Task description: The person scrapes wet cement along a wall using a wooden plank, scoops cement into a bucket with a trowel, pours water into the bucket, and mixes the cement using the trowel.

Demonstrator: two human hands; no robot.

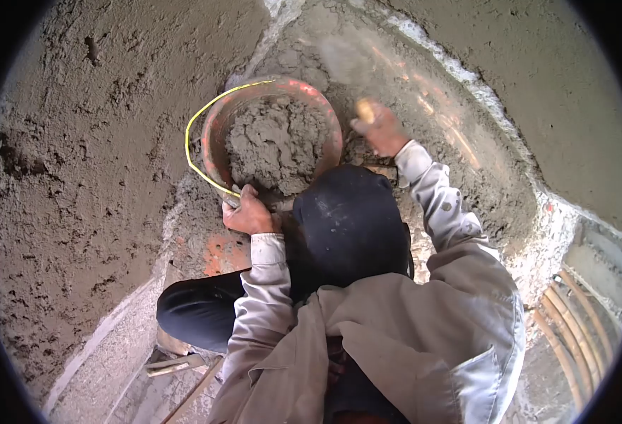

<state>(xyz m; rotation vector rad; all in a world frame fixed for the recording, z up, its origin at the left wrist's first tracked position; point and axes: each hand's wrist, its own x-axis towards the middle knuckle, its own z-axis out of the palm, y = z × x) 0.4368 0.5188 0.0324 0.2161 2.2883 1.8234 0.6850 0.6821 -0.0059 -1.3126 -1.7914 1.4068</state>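
Note:
A round orange-red bucket (334, 127) full of wet grey mortar (283, 145) stands in front of me, its yellow handle (188, 141) lying over the left side. At its near rim, my left hand (249, 214) is closed around a pale handle-like piece (232, 201), whose end sticks out beside the yellow handle. What that piece belongs to is hidden. Right of the bucket, my right hand (382, 131) grips the yellowish handle (365, 111) of what looks like a trowel. Its blade is smeared by motion against the mortar-covered surface beyond.
Mortar-coated surfaces (92, 141) rise at left and upper right (551, 71). My dark-clad knees (353, 219) are close to the bucket. Curved tan hoses or pipes (572, 332) run at lower right. A wooden piece (175, 365) lies at lower left.

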